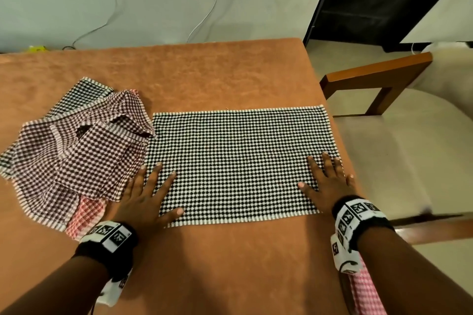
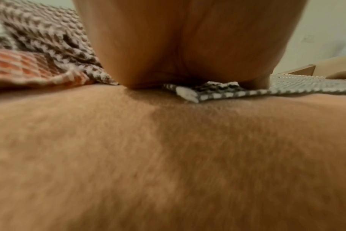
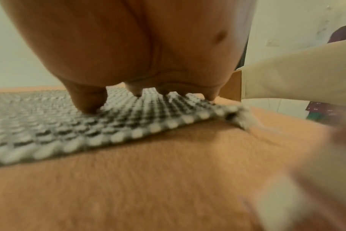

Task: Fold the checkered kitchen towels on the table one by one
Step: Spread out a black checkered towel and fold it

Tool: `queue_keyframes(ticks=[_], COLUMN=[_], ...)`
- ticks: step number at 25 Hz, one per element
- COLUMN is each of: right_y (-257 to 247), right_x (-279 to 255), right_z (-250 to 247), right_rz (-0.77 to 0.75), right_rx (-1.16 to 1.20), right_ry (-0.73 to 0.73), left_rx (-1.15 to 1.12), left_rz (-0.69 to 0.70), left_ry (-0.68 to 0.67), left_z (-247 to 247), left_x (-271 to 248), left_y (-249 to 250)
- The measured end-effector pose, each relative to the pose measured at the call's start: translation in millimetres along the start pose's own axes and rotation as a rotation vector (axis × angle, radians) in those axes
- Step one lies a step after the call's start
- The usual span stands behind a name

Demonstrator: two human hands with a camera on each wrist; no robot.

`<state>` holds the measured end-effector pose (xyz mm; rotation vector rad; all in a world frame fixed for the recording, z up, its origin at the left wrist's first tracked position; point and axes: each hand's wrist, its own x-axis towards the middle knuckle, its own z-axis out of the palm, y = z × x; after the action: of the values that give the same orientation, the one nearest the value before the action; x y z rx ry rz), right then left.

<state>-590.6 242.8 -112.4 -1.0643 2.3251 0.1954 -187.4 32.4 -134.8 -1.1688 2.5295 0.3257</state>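
Note:
A black-and-white checkered towel lies flat as a long rectangle on the orange-brown table. My left hand presses flat on its near left end, fingers spread and straight. My right hand presses flat on its near right end the same way. In the left wrist view the palm covers the towel's corner. In the right wrist view straight fingertips rest on the towel. A heap of crumpled towels, brown-checked, black-checked and red-checked, lies to the left.
The table's right edge runs just beside the towel's right end. A wooden chair with a cream seat stands right of the table. A pink checked cloth hangs near my right forearm. Cables hang on the far wall.

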Motion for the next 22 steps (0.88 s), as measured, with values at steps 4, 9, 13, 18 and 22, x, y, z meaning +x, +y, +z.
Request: queue_keyframes(ticks=[4,9,13,18,22], right_y=[-7.7,13.6,45.3,68.8,69.4], right_x=[-10.1,-54.5,-73.6,-96.0,-87.0], right_z=[-22.3,-46.1,-58.7,-57.0,-25.4], right_rz=[0.056,0.197,0.347,0.338,0.301], right_rx=[0.255,0.477,0.572,0.519,0.387], right_ry=[0.134,0.232,0.176,0.143,0.065], left_rx=[0.01,-0.015,-0.18,-0.144,0.048], left_rz=[-0.088,0.024,0.245,0.531,0.653], left_ry=[-0.047,0.097,0.075,0.045,0.118], left_z=[-26.7,-107.1,-141.3,-137.2,-127.5], left_x=[2.2,51.5,108.1,159.0,189.9], left_y=[16.3,98.8,191.3,297.3,350.6])
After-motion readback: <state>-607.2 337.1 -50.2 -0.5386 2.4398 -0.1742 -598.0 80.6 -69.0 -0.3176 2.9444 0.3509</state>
